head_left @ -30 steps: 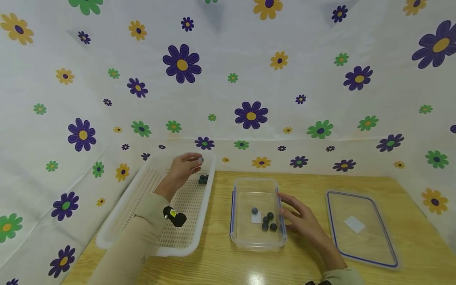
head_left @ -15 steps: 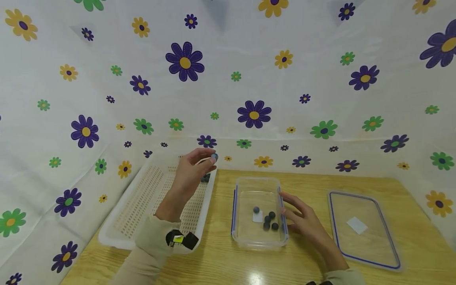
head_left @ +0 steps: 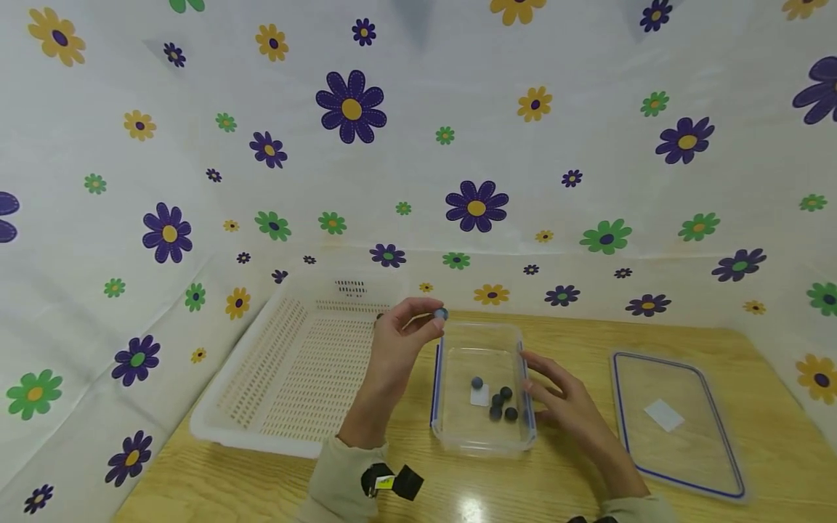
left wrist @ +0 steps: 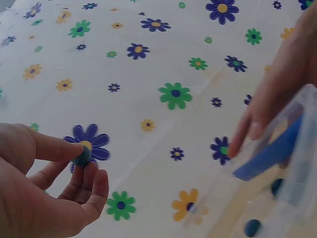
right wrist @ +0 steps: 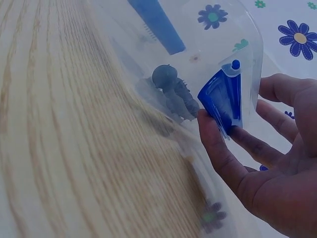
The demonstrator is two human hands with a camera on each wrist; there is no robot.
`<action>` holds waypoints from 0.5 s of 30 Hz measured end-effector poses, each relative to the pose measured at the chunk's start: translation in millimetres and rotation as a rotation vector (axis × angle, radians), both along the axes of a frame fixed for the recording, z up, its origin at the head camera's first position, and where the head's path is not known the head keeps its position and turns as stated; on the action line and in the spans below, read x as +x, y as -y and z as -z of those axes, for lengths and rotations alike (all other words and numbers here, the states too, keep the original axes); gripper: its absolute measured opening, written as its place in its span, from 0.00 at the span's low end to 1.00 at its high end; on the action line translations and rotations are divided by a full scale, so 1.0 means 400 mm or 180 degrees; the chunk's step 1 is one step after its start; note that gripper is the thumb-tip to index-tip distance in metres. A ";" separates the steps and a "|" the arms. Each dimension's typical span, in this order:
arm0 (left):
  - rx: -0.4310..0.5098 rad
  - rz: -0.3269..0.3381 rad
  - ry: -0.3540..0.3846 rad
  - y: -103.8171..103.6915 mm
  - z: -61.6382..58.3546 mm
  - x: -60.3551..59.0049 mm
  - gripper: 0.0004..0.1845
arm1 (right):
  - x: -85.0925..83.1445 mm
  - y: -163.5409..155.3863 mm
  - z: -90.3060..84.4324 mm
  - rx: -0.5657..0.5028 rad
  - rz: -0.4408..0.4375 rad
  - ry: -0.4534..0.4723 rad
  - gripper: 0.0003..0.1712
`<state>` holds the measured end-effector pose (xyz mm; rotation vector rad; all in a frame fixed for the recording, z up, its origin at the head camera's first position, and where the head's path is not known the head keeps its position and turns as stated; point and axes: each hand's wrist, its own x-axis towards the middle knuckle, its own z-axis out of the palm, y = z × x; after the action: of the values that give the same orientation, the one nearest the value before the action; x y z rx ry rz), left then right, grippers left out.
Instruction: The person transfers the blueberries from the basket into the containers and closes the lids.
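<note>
My left hand (head_left: 397,345) pinches a blueberry (head_left: 442,314) between thumb and fingertips, near the far left corner of a clear plastic food container (head_left: 458,442). In the left wrist view, the held blueberry (left wrist: 81,156) shows round and dark blue. Several blueberries (head_left: 506,393) lie on the container's floor, one beside a white label (head_left: 479,395). At the container's right wall, my right hand (head_left: 567,399) holds the side, with fingers around its blue latch (right wrist: 224,99) in the right wrist view. The container stands upright on the wooden table.
A white perforated basket (head_left: 225,436) stands left of the container; its right part is hidden behind my left arm. The clear lid with blue seal (head_left: 680,428) lies flat at the right. A flowered sheet (head_left: 418,174) rises behind the table (head_left: 549,487).
My left hand has moved right, from over the basket to the container's far left corner, carrying the blueberry. The right hand stays at the container's side. The view has shifted slightly.
</note>
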<state>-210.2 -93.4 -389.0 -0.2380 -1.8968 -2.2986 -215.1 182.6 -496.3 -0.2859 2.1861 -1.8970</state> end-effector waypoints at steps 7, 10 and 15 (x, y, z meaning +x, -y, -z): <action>-0.0145 -0.0004 0.0014 -0.058 0.108 0.001 0.12 | 0.004 0.000 -0.003 -0.0017 0.0001 -0.0014 0.32; -0.0329 0.0091 -0.0042 -0.070 0.144 0.002 0.11 | 0.004 0.000 -0.004 -0.0024 -0.0002 -0.0012 0.33; -0.0447 0.0273 0.0029 -0.073 0.176 0.001 0.10 | 0.002 0.001 -0.007 -0.0032 0.0024 0.0012 0.33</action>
<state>-210.0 -64.4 -459.4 -0.3324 -2.0943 -2.2240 -214.4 182.3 -493.6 -0.2759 2.1788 -1.9116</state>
